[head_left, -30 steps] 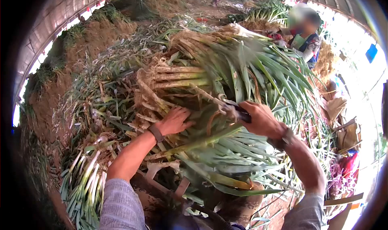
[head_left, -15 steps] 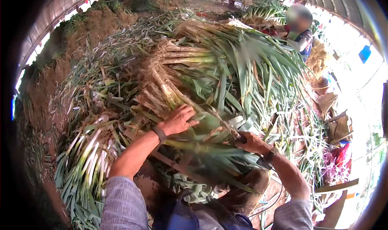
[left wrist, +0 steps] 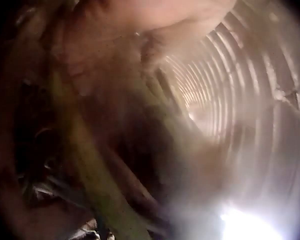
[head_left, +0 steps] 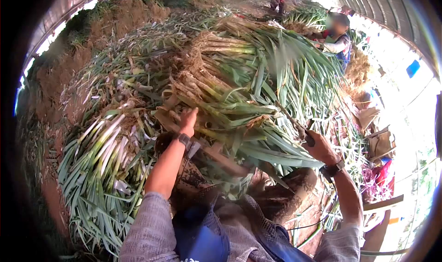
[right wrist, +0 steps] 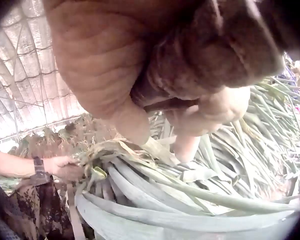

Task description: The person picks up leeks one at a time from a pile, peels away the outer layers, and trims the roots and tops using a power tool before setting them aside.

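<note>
A wide heap of leeks (head_left: 235, 82) lies before me, brown roots to the left and long green leaves to the right. My left hand (head_left: 186, 121), thumb up, grips leek stalks (left wrist: 85, 155) at the heap's near-left edge; part of its fingers is hidden. Over the near leaves, my right hand (head_left: 320, 147) holds a dark-handled tool (head_left: 304, 134) whose thin shaft points up and left. In the right wrist view, the tool's thick round handle (right wrist: 215, 52) lies in the curled fingers, above broad leek leaves (right wrist: 155, 205).
Cleaned leeks with white stems (head_left: 103, 144) are piled at my left. Trimmed leaves and peelings (head_left: 124, 68) cover the ground beyond. Another person (head_left: 338, 38) works at the far right, near cardboard (head_left: 381, 144) and a wooden board (head_left: 383, 204). My knees stand close below the heap.
My left hand has drawn back toward me, its thumb now raised. The right hand has moved right with the tool, off the stalks it reached across. The near leeks have shifted.
</note>
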